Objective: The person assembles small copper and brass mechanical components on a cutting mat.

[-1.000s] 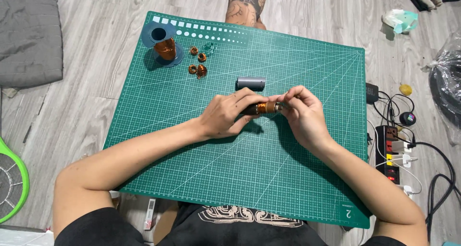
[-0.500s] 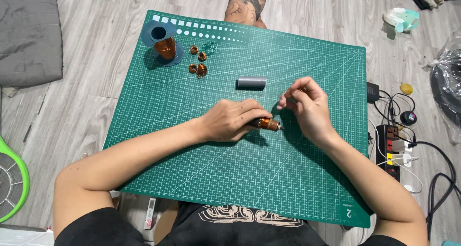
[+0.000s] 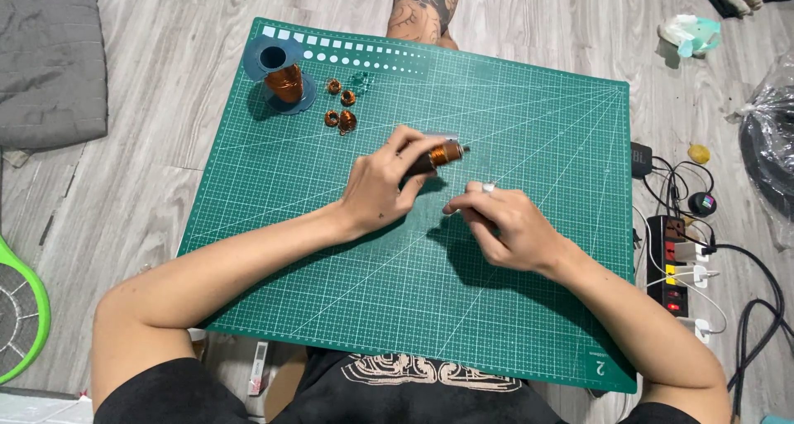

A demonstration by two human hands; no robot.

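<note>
My left hand grips a small dark cylinder wound with copper wire and holds it just above the green cutting mat. A grey cylinder shows partly behind it. My right hand rests lower right of the coil, apart from it, with fingertips pinched together; I can make out no wire between them. A spool of copper wire with blue flanges stands at the mat's far left corner. Several small copper coils lie beside it.
A tattooed leg of another person touches the mat's far edge. To the right lie a power strip with cables and a plastic bag. Left are a grey cloth and a green racket-like object.
My left hand has lifted the wound cylinder up and away, over the grey cylinder. My right hand let go of the coil's end and drew back toward me.
</note>
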